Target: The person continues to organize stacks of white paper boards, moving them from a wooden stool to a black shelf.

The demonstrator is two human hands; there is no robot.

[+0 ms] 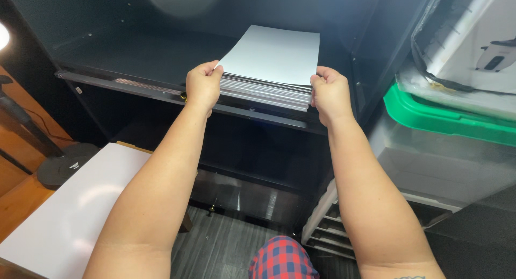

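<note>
A thick stack of white paper sheets (271, 56) rests on the front part of a dark cabinet shelf (129, 56). My left hand (202, 85) grips the stack's near left corner, thumb on top. On the near right corner my right hand (329, 93) holds the same stack. Both forearms reach up from the bottom of the view. The near edge of the stack juts slightly past the shelf's front lip.
A white board (70, 209) lies at lower left above a wooden floor, beside a black round stand base (64, 163). At right stands a clear plastic bin with a green lid (446, 117), over a drawer unit (328, 233). Red checked fabric (282, 260) shows below.
</note>
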